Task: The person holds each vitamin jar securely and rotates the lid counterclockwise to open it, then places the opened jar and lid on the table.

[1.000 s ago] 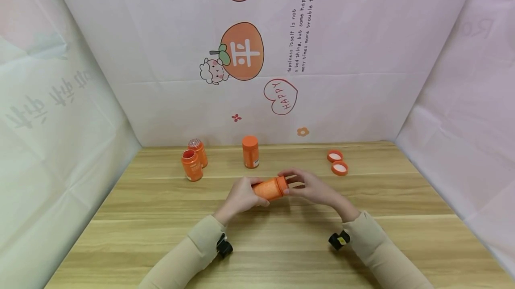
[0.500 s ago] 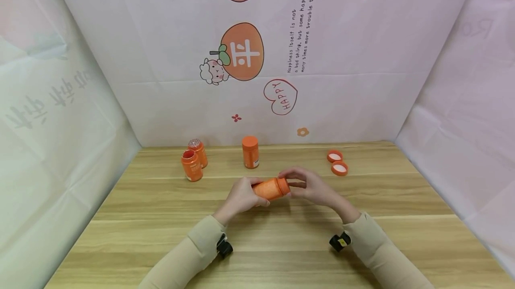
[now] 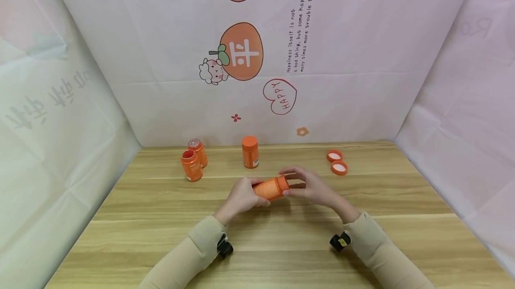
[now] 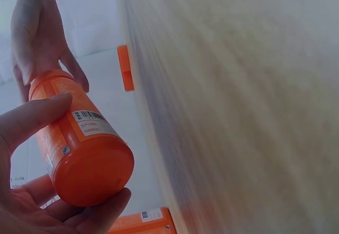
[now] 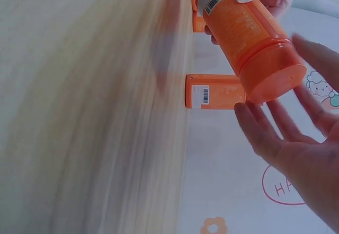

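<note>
In the head view my left hand [image 3: 242, 195] grips an orange plastic bottle [image 3: 267, 190] round its body and holds it tilted above the table, cap end to the right. My thumb lies across its side in the left wrist view, and the base faces that camera. My right hand [image 3: 311, 186] has its curled fingertips and thumb round the orange screw cap [image 3: 283, 183]. The right wrist view shows these fingers spread about the cap [image 5: 275, 75], with the palm apart from it. The cap is on the bottle's neck.
A capped orange bottle [image 3: 250, 152] stands at the back of the wooden table [image 3: 281, 253]. Two uncapped bottles, a front one [image 3: 192, 165] and a rear one [image 3: 200, 152], stand at the left. Two loose caps [image 3: 339, 168] lie at the right, white insides up. White printed sheets [image 3: 342, 101] enclose the table.
My right thumb moved off the cap's near side half a second ago and is back against it now. My left hand and the bottle have hardly moved.
</note>
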Tool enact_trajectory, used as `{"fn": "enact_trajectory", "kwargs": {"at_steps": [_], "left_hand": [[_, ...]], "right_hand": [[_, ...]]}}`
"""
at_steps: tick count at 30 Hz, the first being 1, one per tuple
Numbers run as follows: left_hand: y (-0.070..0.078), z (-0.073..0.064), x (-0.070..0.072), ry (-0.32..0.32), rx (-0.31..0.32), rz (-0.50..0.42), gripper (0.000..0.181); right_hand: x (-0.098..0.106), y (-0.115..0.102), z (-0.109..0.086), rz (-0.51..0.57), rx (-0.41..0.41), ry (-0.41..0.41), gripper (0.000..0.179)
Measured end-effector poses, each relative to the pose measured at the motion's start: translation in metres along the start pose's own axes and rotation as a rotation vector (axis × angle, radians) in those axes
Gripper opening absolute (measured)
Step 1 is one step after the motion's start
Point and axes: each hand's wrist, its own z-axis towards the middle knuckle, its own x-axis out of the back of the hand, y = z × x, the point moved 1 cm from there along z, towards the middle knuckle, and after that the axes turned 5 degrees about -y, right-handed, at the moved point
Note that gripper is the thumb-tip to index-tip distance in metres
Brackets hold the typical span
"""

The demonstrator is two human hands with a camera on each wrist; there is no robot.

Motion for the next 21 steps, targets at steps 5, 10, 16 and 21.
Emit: {"fn": "enact_trajectory", "kwargs": {"at_steps": [5, 10, 16, 21], "left_hand": [[0.002, -0.001, 0.0, 0.006, -0.022, 0.014, 0.057], [0.004, -0.003, -0.001, 0.015, -0.031, 0.039, 0.058], [0.006, -0.004, -0.001, 0.02, -0.035, 0.057, 0.056], [0.006, -0.005, -0.001, 0.023, -0.048, 0.052, 0.054]], "right_hand": [[-0.004, 0.001, 0.002, -0.069, -0.11, 0.042, 0.042], [-0.012, 0.002, 0.005, -0.088, -0.209, 0.068, 0.044], [-0.018, -0.005, 0.007, -0.002, -0.349, 0.123, 0.05], [-0.018, -0.006, 0.009, -0.002, -0.428, 0.135, 0.052]]}}
